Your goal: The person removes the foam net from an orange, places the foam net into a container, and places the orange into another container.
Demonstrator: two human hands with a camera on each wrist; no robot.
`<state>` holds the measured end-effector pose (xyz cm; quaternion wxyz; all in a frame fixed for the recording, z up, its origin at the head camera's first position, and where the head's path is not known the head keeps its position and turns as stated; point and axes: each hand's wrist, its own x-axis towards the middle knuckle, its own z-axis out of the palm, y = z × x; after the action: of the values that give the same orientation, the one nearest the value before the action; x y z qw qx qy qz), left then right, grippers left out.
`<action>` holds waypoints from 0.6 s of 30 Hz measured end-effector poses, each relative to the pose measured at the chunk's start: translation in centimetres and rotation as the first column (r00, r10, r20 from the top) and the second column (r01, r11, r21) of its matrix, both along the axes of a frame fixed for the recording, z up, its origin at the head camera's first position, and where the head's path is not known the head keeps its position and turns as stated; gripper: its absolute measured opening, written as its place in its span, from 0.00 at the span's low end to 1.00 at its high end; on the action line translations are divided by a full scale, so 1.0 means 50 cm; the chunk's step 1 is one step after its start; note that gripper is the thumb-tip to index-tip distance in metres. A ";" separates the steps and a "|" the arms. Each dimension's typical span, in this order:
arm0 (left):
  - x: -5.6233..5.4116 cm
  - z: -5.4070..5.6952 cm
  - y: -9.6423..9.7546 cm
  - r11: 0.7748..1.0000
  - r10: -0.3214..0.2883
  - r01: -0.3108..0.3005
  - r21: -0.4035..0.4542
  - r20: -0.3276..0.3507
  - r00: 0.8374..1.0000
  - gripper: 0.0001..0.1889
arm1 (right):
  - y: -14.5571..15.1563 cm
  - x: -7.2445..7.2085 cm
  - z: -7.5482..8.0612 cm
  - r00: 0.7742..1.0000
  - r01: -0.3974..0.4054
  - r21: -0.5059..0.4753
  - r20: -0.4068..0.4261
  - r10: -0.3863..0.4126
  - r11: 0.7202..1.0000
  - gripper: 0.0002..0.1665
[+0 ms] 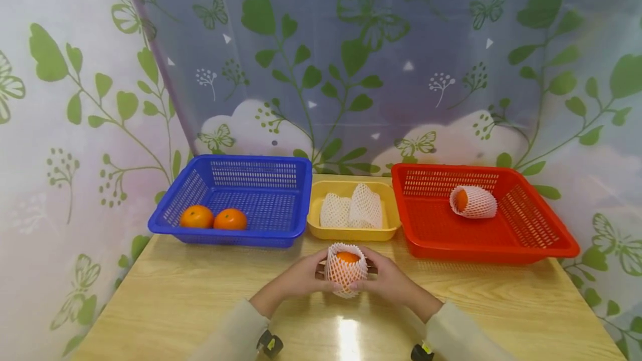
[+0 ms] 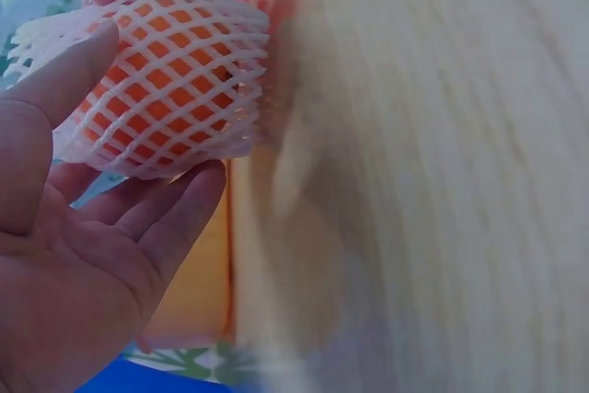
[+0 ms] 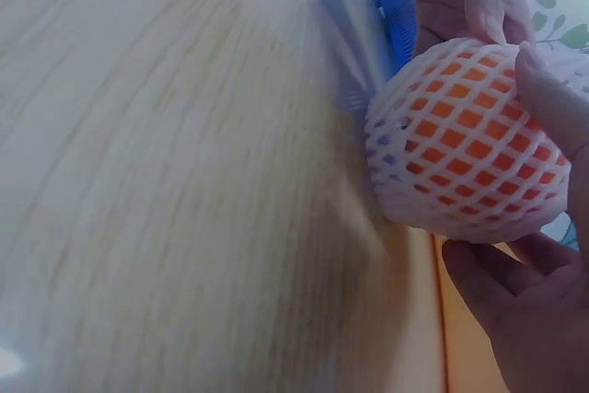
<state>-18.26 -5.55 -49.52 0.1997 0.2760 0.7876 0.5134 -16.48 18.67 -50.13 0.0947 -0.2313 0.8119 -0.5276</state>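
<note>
An orange (image 1: 348, 257) sits inside a white foam net sleeve (image 1: 345, 278), its top showing through the open upper end. My left hand (image 1: 307, 275) grips the sleeved orange from the left, thumb on the near side and fingers around the far side. From the right, my right hand (image 1: 385, 278) holds it the same way. In the left wrist view the netting (image 2: 175, 80) is stretched around the fruit, and the left thumb presses on it. The right wrist view shows the right thumb and fingers against the net (image 3: 469, 144).
A blue basket (image 1: 296, 234) at left holds two oranges (image 1: 213, 218). Behind the hands, a yellow tray (image 1: 351, 234) contains white foam nets (image 1: 365, 208). In the red basket (image 1: 471, 252) at right lies another netted orange (image 1: 473, 202). All stand on a wooden table (image 1: 200, 294).
</note>
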 end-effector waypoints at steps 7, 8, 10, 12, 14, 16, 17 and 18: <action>-0.001 -0.017 0.005 0.999 0.024 -0.024 -0.041 -0.011 1.000 0.37 | -0.001 -0.001 -0.016 0.998 0.017 -0.010 0.058 -0.016 1.000 0.44; -0.002 -0.019 0.005 0.999 0.027 -0.027 -0.044 -0.009 1.000 0.37 | -0.001 -0.001 -0.017 0.998 0.017 -0.014 0.060 -0.016 1.000 0.44; -0.002 -0.019 0.006 0.999 0.032 -0.033 -0.044 -0.004 0.999 0.37 | 0.000 -0.002 -0.019 0.997 0.020 -0.022 0.075 -0.018 1.000 0.44; -0.001 -0.019 0.007 0.998 0.036 -0.036 -0.049 -0.006 0.999 0.37 | 0.000 -0.002 -0.020 0.996 0.020 -0.028 0.086 -0.017 0.999 0.44; -0.001 -0.019 0.007 0.998 0.035 -0.035 -0.049 -0.005 0.999 0.37 | 0.000 -0.002 -0.021 0.996 0.018 -0.027 0.089 -0.016 0.999 0.44; 0.000 -0.019 0.007 0.998 0.032 -0.033 -0.048 -0.008 0.999 0.37 | 0.001 -0.001 -0.022 0.995 0.021 -0.031 0.095 -0.018 0.999 0.45; 0.001 -0.020 0.006 0.999 0.029 -0.030 -0.045 -0.012 1.000 0.37 | 0.001 0.000 -0.024 0.995 0.024 -0.033 0.099 -0.021 0.999 0.44; 0.002 -0.020 0.006 0.999 0.025 -0.025 -0.042 -0.013 1.000 0.37 | 0.000 0.001 -0.025 0.995 0.028 -0.035 0.100 -0.024 0.999 0.44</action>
<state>-18.14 -5.23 -50.54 0.1944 0.2649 0.8030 0.4973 -16.42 18.68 -51.38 0.1240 -0.1959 0.7995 -0.5541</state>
